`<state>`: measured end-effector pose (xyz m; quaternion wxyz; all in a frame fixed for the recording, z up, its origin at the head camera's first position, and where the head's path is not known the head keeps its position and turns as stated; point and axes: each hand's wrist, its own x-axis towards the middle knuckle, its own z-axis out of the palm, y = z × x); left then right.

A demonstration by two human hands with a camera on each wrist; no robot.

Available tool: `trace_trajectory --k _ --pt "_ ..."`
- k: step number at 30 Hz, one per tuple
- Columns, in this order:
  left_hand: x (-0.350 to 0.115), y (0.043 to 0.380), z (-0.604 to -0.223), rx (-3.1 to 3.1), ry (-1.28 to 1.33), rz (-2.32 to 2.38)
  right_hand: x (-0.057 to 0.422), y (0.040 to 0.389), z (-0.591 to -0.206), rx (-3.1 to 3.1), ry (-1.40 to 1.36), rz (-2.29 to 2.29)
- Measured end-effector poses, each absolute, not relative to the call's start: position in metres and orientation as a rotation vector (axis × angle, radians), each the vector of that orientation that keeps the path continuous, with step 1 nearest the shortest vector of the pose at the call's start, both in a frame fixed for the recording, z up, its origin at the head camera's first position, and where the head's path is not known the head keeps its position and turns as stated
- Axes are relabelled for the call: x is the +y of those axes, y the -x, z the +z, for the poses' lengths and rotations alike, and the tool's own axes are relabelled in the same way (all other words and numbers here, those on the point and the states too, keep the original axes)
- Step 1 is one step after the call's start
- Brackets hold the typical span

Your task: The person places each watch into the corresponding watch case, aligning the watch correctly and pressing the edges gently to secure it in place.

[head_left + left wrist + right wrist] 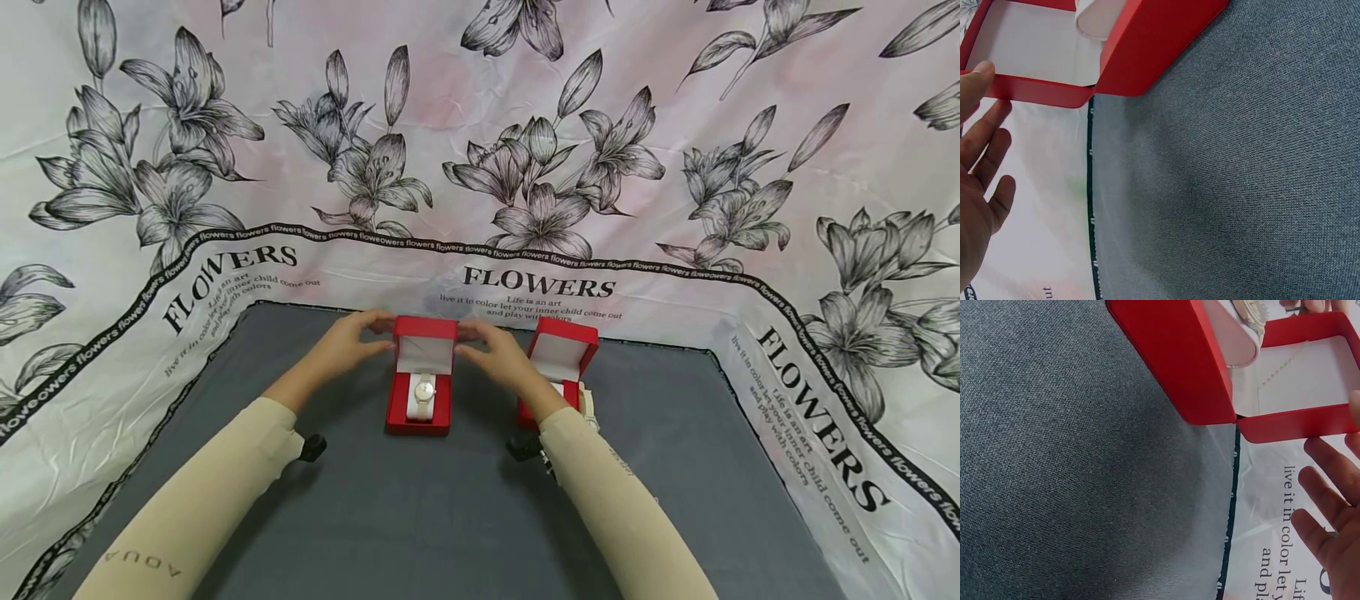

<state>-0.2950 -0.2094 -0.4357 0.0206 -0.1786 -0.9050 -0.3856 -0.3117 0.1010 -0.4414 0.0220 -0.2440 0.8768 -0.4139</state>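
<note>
A red watch box [418, 422] stands with its lid up in the middle of the grey cloth. Inside, a light-strapped wristwatch [424, 392] is wrapped round a white cushion [1094, 20]. My left hand [351, 337] holds the left side of the raised lid [1041, 90], its thumb on the rim and a finger behind. On the opposite side my right hand [498, 350] holds the lid likewise, thumb at the rim; its other fingers [1316, 540] are spread below. The lid's inside is white.
A second red box [567, 333] with its lid raised stands to the right, partly hidden by my right forearm. Beside it lies a pale watch strap [587, 402]. A flower-printed white sheet [420, 275] rises behind the grey cloth [390, 517].
</note>
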Motion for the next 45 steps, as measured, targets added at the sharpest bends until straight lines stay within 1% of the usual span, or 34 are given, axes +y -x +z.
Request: trace_trajectory --k 10,18,30,45 --pt "-0.206 0.288 -0.436 -2.786 0.534 -1.163 0.092 0.304 -0.441 2.664 0.680 -1.359" --pt "-0.202 0.283 -0.438 -2.751 0.464 -1.198 0.092 0.303 -0.436 2.637 0.627 -1.399" --pt "-0.198 0.271 -0.448 -2.680 0.450 -1.202 0.094 0.297 -0.439 2.574 0.590 -1.464" --pt "-0.192 0.260 -0.448 -2.647 0.447 -1.173 0.097 0.282 -0.436 2.541 0.549 -1.516"
